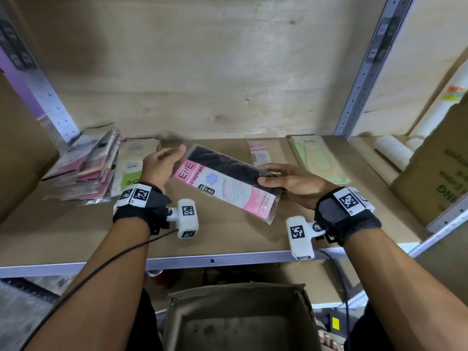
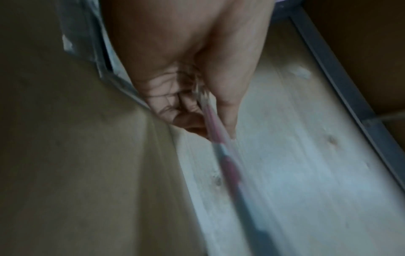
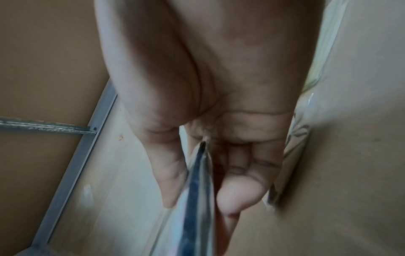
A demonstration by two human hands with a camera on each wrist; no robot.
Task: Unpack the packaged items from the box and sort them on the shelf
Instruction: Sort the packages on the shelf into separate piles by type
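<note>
A flat pink, white and black stocking packet (image 1: 228,183) hangs tilted above the wooden shelf (image 1: 228,239), held between both hands. My left hand (image 1: 162,165) grips its left end, thumb on one face and fingers on the other; in the left wrist view the packet (image 2: 221,145) shows edge-on between the fingers (image 2: 228,110). My right hand (image 1: 291,183) pinches the right end, and the right wrist view shows the packet's edge (image 3: 197,190) between the thumb and fingers (image 3: 236,195). The open cardboard box (image 1: 238,323) sits below the shelf edge; its visible floor is bare.
A loose pile of pink and grey packets (image 1: 88,165) lies at the shelf's left, with a green-labelled packet (image 1: 131,171) beside it. A pink packet (image 1: 258,153) and a green packet (image 1: 319,158) lie at the back right. A large carton (image 1: 435,173) and a stack of white cups (image 1: 395,150) stand far right.
</note>
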